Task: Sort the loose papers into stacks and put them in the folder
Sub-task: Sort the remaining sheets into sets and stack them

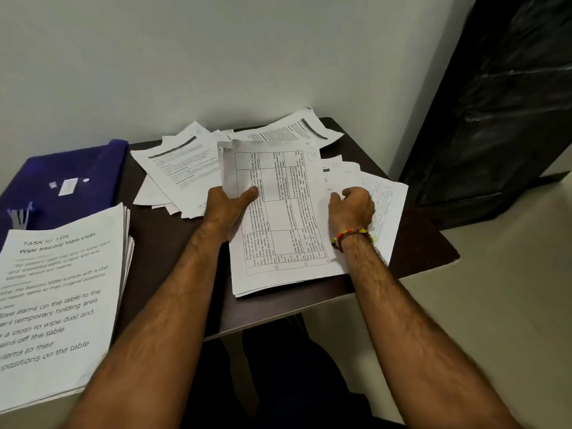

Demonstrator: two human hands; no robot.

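A thin stack of table-printed sheets [284,218] lies in the middle of the dark table [173,252]. My left hand [227,209] grips its left edge, thumb on top of the sheet. My right hand [351,207], a coloured thread band on its wrist, rests with curled fingers on the stack's right edge; whether it pinches a sheet is unclear. Loose printed papers [182,171] fan out behind the left hand, with more [291,128] at the back and others [383,193] under the right hand. A blue folder [74,171] lies at the left. A thick sorted stack [58,301] partly covers it.
The small table stands in a corner against a pale wall [216,57]. A dark cabinet [501,119] stands to the right on a light floor [495,305]. The table's front edge runs just above my lap.
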